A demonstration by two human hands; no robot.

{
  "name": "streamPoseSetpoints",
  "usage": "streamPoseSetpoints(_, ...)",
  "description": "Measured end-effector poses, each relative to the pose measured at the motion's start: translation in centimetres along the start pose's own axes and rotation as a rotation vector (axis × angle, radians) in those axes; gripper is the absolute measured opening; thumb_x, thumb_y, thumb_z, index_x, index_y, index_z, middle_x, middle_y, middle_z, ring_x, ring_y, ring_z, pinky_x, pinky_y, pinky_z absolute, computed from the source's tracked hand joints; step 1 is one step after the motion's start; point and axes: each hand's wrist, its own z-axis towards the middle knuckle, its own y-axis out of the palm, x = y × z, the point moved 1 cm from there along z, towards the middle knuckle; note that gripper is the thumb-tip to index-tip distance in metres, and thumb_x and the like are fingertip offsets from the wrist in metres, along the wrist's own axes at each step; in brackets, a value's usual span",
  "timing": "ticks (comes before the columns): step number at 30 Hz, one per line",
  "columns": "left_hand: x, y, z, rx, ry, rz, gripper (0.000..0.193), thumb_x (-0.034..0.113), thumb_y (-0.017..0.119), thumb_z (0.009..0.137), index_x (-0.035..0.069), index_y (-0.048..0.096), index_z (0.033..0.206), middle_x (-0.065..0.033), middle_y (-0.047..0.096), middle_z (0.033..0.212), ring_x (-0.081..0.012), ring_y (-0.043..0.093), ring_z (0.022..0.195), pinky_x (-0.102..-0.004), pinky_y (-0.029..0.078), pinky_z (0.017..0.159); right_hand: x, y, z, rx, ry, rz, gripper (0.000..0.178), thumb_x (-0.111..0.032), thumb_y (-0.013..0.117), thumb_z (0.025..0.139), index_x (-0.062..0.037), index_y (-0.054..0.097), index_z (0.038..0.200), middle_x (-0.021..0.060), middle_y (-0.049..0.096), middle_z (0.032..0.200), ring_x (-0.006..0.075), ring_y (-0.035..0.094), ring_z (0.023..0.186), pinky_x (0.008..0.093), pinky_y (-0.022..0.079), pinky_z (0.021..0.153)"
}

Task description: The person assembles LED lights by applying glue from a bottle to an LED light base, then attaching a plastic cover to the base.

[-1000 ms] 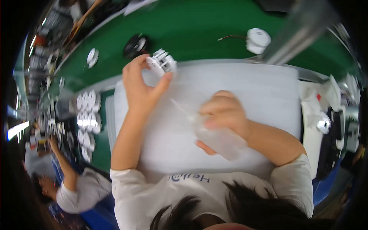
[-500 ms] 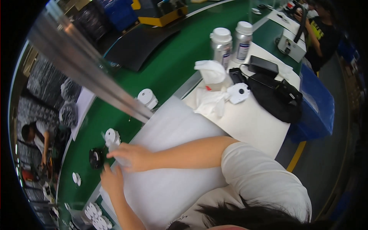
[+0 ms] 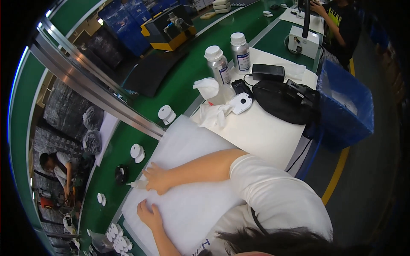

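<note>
A small translucent squeeze bottle [image 3: 138, 184] with a thin nozzle lies low over the white foam sheet [image 3: 200, 179]. My right hand [image 3: 159, 178] is around its rear part, palm down, with some fingers stretched forward; the palm hides the bottle's back end. Nearer to me, my left hand [image 3: 150, 216] rests at the sheet with fingers apart and slightly bent, holding nothing. Just past the sheet's left edge, on the green belt, sit a round black part [image 3: 121, 174] and a round white housing [image 3: 137, 153]. Another white housing [image 3: 167, 114] stands farther along.
Two metal bottles [image 3: 218, 64] with white caps, tissues [image 3: 215, 116], a white device [image 3: 241, 103], a black adapter [image 3: 268, 72] and a black pouch [image 3: 282, 102] occupy the far board. A blue bin [image 3: 348, 106] is right. A metal post [image 3: 102, 96] crosses left. White parts [image 3: 118, 240] cluster lower left.
My right hand has drawn back from the white housing with the squeeze bottle, lowering it over the foam sheet. My left hand has pulled back from the black part. The head view has shifted.
</note>
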Motion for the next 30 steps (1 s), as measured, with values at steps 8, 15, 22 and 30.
streamPoseSetpoints(8, 0.1, 0.1, -0.1, 0.037, 0.071, 0.11, 0.032, 0.018, 0.051, 0.074, 0.003, 0.049, 0.102, -0.0166, 0.049, 0.103, -0.0332, 0.044, 0.098, -0.0414, 0.035, 0.084, -6.3, -21.4, -7.4, 0.404, -0.074, 0.144, 0.039, -0.036, 0.058, 0.068, -0.0136, 0.057, 0.1, 0.0092, 0.062, 0.078, 0.0273, 0.06, 0.074, 0.0381, 0.046, 0.062)
streamPoseSetpoints(15, 3.9, -1.8, 1.1, -0.293, -0.073, 0.376, 0.034, 0.023, 0.053, 0.075, 0.004, 0.05, 0.104, -0.0166, 0.053, 0.099, -0.033, 0.048, 0.091, -0.0418, 0.039, 0.081, -8.4, -30.0, -15.8, 0.518, 0.333, -0.163, 0.033, -0.037, 0.049, 0.076, -0.0158, 0.06, 0.099, 0.0077, 0.062, 0.091, 0.0236, 0.058, 0.088, 0.035, 0.045, 0.076)
streamPoseSetpoints(22, 3.1, -24.1, 2.3, 0.063, 0.336, -0.647, 0.032, 0.02, 0.048, 0.081, -0.001, 0.053, 0.104, -0.0112, 0.057, 0.099, -0.0172, 0.053, 0.094, -0.0274, 0.041, 0.081, -15.6, -40.7, -26.0, 0.84, -0.004, -1.269, 0.015, -0.011, 0.053, 0.08, -0.0066, 0.061, 0.092, 0.0115, 0.061, 0.095, 0.0189, 0.06, 0.078, 0.0255, 0.05, 0.074)
streamPoseSetpoints(30, 2.5, -22.9, 8.2, -0.556, 0.224, -0.656, 0.03, 0.021, 0.046, 0.083, -0.002, 0.054, 0.101, -0.0109, 0.058, 0.096, -0.0158, 0.054, 0.091, -0.0262, 0.042, 0.078, -13.0, -42.4, -23.9, 0.612, -0.009, -1.082, 0.015, -0.015, 0.052, 0.08, -0.007, 0.061, 0.09, 0.0107, 0.06, 0.093, 0.0183, 0.059, 0.077, 0.0255, 0.049, 0.072)
